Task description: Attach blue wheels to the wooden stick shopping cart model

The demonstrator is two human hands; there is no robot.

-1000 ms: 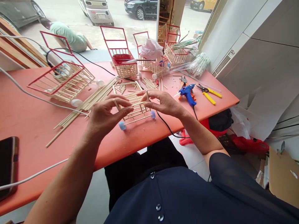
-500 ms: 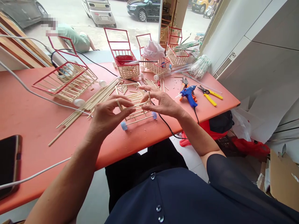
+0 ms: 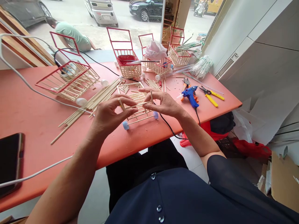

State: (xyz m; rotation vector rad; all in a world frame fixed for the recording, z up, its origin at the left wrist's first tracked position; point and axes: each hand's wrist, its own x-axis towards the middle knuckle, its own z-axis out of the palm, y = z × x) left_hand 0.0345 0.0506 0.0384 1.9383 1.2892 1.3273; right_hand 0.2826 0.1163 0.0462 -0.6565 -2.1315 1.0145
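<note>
A small cart (image 3: 140,119) built of thin wooden sticks stands at the table's near edge, with blue wheels (image 3: 125,125) at its near end. A short wooden stick (image 3: 140,105) lies level across that end, between two uprights. My left hand (image 3: 108,115) pinches the stick's left end between thumb and fingers. At the right end, my right hand (image 3: 166,105) holds it the same way, its index finger reaching over the upright. My fingers partly hide the joints and the cart's far end.
Loose sticks (image 3: 102,96) lie left of the cart. Finished carts with red rims (image 3: 127,62) stand along the back. To the right are a blue glue gun (image 3: 190,95) and yellow-handled pliers (image 3: 212,95). A phone (image 3: 10,161) lies far left. A black cord runs beside the cart.
The whole view has shifted slightly, so everything appears a little further right. Both hands keep their hold on the stick, with hardly any movement against the cart.
</note>
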